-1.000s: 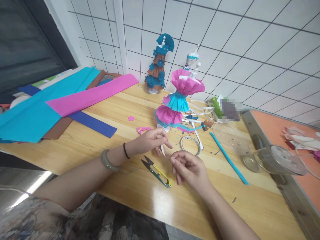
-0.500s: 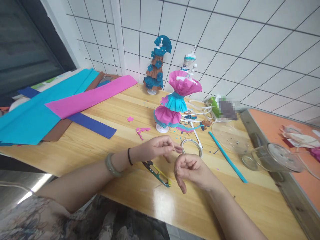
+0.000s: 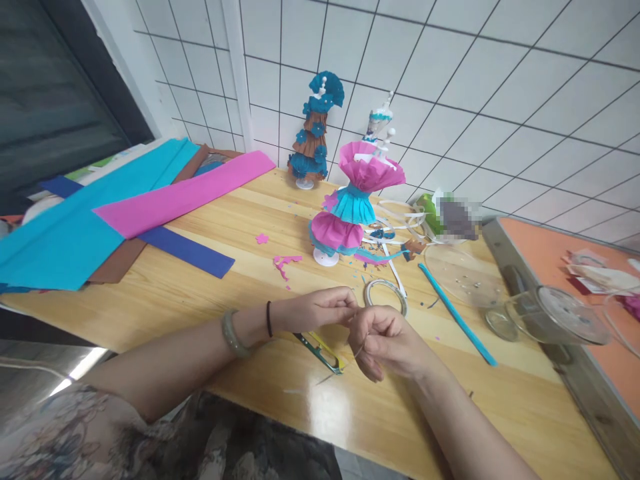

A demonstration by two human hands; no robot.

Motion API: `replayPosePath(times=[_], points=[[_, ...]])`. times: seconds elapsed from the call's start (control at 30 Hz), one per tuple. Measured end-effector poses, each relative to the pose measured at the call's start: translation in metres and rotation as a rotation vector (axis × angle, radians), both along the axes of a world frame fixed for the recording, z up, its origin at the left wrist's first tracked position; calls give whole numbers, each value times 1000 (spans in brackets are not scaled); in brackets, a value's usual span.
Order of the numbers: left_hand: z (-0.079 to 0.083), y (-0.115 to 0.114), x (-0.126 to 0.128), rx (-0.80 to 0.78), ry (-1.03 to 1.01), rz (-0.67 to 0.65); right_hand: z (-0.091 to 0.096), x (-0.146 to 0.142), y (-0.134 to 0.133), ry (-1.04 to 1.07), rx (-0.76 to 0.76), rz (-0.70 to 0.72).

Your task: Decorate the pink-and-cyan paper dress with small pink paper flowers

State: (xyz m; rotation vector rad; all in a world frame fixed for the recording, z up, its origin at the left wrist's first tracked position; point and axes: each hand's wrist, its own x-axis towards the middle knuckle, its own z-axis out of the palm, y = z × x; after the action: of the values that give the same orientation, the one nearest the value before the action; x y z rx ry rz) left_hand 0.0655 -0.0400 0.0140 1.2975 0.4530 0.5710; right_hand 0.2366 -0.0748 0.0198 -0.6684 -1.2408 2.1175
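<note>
The left hand (image 3: 320, 308) has slid right and nearer across the table (image 3: 200, 293), from just beside the pink scraps (image 3: 285, 261) to over the far end of the snips (image 3: 323, 350), which it now partly hides. The right hand (image 3: 387, 337) has curled tighter. The two sets of fingertips, apart a second ago, now meet. The white strip that hung between them no longer shows.

Glossy varnished wood table (image 3: 210, 267); matt crepe paper sheets (image 3: 165, 197); paper-dressed doll (image 3: 350, 207); metal snips (image 3: 320, 350) with plastic grips; clear plastic lid (image 3: 465, 273).
</note>
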Motion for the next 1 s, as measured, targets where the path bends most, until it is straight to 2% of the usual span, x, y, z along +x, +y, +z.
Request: replayPosePath(times=[0.13, 0.27, 0.43, 0.57, 0.63, 0.7, 0.77, 0.87, 1.0], points=[[-2, 1, -1, 21, 3, 9, 0, 2, 1, 32, 18, 2], [-3, 4, -5, 75, 20, 6, 6, 9, 7, 29, -8, -152], [-4, 6, -9, 96, 27, 9, 8, 28, 31, 76, -45, -537], [-6, 8, -11, 101, 21, 91, -5, 62, 60, 179, -67, -952], [-6, 10, -12, 100, -10, 128, -13, 76, 69, 79, -84, -1041], [-7, 12, -13, 103, -25, 158, -17, 83, 71, -98, -117, -954], [-8, 13, -13, 104, 0, 183, -17, 78, 66, -267, -80, -869], [-10, 16, -14, 100, 35, 206, -9, 61, 54, -535, 124, -811], [-10, 20, -16, 112, -1, 237, -4, 44, 40, -866, 343, -539]])
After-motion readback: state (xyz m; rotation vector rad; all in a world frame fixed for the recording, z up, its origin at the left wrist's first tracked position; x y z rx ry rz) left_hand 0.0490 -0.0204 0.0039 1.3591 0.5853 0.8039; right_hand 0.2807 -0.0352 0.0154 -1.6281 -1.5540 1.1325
